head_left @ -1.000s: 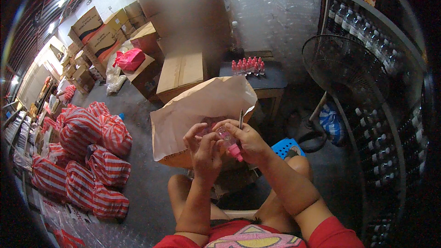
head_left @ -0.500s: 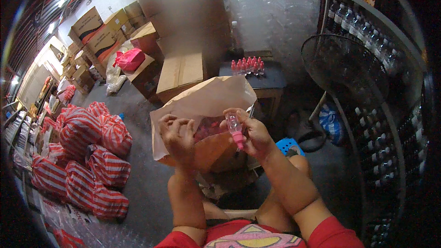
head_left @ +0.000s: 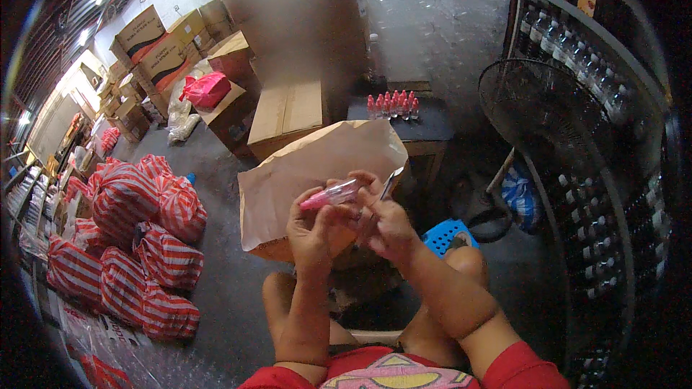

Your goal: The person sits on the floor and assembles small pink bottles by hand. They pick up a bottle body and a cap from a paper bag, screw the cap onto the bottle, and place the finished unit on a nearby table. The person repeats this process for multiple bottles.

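Observation:
A small clear bottle point(head_left: 344, 191) with a pink cap lies nearly level between my hands, above a large open brown paper bag point(head_left: 270, 187). My left hand point(head_left: 311, 230) is closed around the cap end, thumb and fingers on either side. At the clear base end, my right hand point(head_left: 389, 227) has its fingers bent against the bottle; they are partly smeared by motion. My hands hide most of what is inside the bag. Beyond it, several similar small bottles point(head_left: 393, 106) with pink caps stand grouped on a dark low table point(head_left: 432, 119).
Red-and-white striped bundles point(head_left: 126, 194) are piled on the floor at the left. Cardboard boxes point(head_left: 288, 104) stand behind the bag. To the right are a standing fan point(head_left: 530, 101), a blue perforated clog point(head_left: 447, 234) on my foot and shelves of dark bottles point(head_left: 577, 47).
The bottle has turned from cap-down in my right hand to nearly level, and has moved left. My left hand has come over from the bag's left side and closed on the cap end.

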Motion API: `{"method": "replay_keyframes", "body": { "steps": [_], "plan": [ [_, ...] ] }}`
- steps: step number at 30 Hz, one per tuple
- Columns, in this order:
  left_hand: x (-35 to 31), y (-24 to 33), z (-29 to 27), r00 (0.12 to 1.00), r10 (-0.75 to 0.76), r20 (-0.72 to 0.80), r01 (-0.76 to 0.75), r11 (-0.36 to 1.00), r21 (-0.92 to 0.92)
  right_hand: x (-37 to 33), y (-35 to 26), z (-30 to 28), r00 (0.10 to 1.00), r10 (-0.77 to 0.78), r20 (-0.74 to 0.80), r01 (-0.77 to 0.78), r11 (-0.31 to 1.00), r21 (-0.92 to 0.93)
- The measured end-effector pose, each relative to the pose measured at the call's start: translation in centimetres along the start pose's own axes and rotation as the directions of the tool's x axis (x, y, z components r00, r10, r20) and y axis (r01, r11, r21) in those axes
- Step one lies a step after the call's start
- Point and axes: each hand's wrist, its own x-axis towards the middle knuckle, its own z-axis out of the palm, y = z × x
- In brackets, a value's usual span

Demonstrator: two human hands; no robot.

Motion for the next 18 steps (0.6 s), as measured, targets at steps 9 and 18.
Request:
{"method": "replay_keyframes", "body": {
  "steps": [9,18],
  "plan": [
    [0.4,0.8,-3.7,0.967,-0.252,-0.039,0.158,0.712,-0.684,-1.4,-1.0,1.7,0.993,0.011,0.114,0.105,0.299,-0.948],
    [0.5,1.5,-3.9,0.969,-0.247,0.033,0.186,0.630,-0.754,-2.2,-1.0,3.1,0.993,0.096,0.069,0.069,0.005,-0.998]
  ]
}}
